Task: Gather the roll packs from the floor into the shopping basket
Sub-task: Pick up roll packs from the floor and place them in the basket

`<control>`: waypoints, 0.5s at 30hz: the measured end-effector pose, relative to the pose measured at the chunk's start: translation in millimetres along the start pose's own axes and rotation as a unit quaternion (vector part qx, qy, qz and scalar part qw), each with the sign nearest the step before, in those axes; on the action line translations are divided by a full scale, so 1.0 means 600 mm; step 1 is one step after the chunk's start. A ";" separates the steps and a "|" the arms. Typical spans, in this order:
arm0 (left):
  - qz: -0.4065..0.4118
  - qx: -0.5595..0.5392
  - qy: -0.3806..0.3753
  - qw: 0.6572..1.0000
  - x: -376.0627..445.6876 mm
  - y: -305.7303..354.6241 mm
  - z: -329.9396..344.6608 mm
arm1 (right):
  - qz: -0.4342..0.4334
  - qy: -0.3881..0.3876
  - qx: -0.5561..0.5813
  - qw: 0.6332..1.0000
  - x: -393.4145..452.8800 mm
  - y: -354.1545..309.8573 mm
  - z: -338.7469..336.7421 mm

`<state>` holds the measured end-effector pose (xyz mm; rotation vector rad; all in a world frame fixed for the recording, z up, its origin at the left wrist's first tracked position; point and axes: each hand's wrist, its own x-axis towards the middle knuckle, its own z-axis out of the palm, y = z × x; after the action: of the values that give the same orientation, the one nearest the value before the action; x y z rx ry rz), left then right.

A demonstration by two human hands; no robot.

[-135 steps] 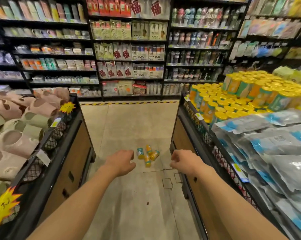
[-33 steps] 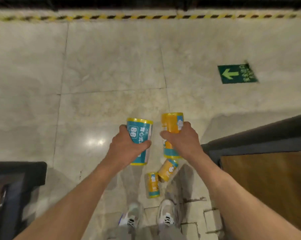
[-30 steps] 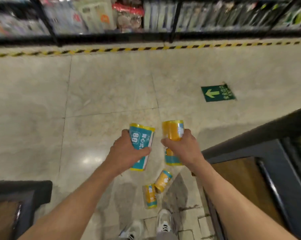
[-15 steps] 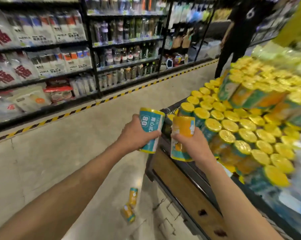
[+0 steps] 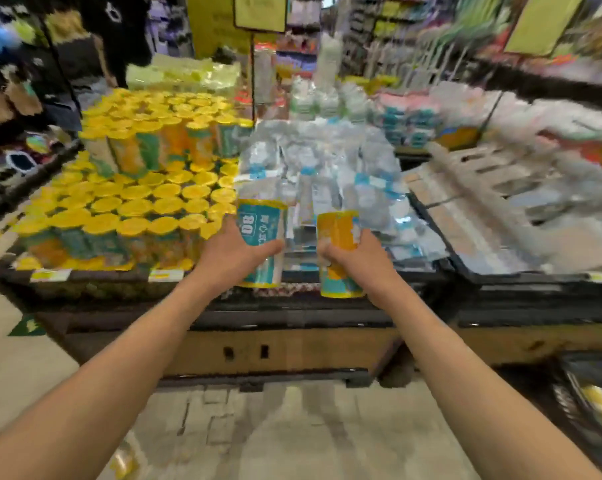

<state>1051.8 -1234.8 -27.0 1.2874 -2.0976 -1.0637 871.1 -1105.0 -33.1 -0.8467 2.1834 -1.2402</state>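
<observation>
My left hand grips a teal and yellow roll pack marked 80, held upright. My right hand grips a yellow and teal roll pack, also upright. Both packs hover in front of a low display bin, over its front edge. A yellow blur at the bottom left of the floor may be another roll pack. No shopping basket is clearly visible. The picture is blurred by motion.
The bin's left half holds several stacked yellow-topped roll packs; its middle holds clear plastic packets. A second bin of pale packets stands to the right. A dark wire container sits at the lower right. A person in black stands at the back left.
I picked up one roll pack in each hand from the floor, stood up and turned right. The display bin now faces me squarely; the other floor packs have left the centre of view.
</observation>
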 end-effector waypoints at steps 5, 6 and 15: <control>0.068 -0.038 -0.108 0.991 -0.033 0.151 0.211 | 0.056 0.092 0.032 0.994 -0.044 0.127 -0.234; 0.081 -0.048 -0.130 0.987 -0.042 0.179 0.249 | 0.068 0.110 0.038 0.991 -0.057 0.150 -0.276; 0.203 -0.034 -0.328 0.922 -0.139 0.416 0.577 | 0.175 0.332 0.055 0.925 -0.187 0.318 -0.568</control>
<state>710.6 -964.7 -32.5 0.4303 -2.6092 -1.4851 667.8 -753.3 -28.5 0.0528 2.5766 -1.5917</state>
